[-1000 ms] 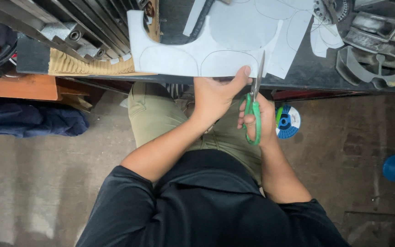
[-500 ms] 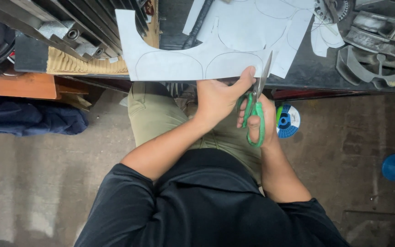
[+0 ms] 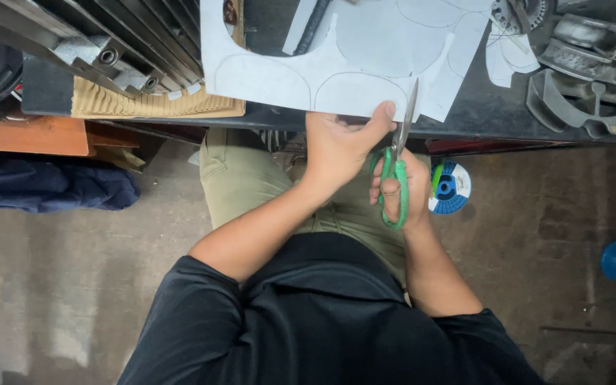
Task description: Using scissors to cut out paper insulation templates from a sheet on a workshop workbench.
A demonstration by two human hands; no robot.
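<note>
Paper sheet, pale grey with pencilled curves, lies on the dark surface and overhangs its near edge. The left hand pinches that overhanging edge, thumb on top, its grip closed on the sheet. Just right of it, the right hand grips green-handled scissors, whose blades point up into the edge beside the left thumb.

Workshop. Dark, worn surface along the top of frame. Grey steel bars and square tubes stacked upper left; cast grey metal machine parts upper right. Stained, scuffed concrete floor below. Blue round spool on the floor, right of centre.
</note>
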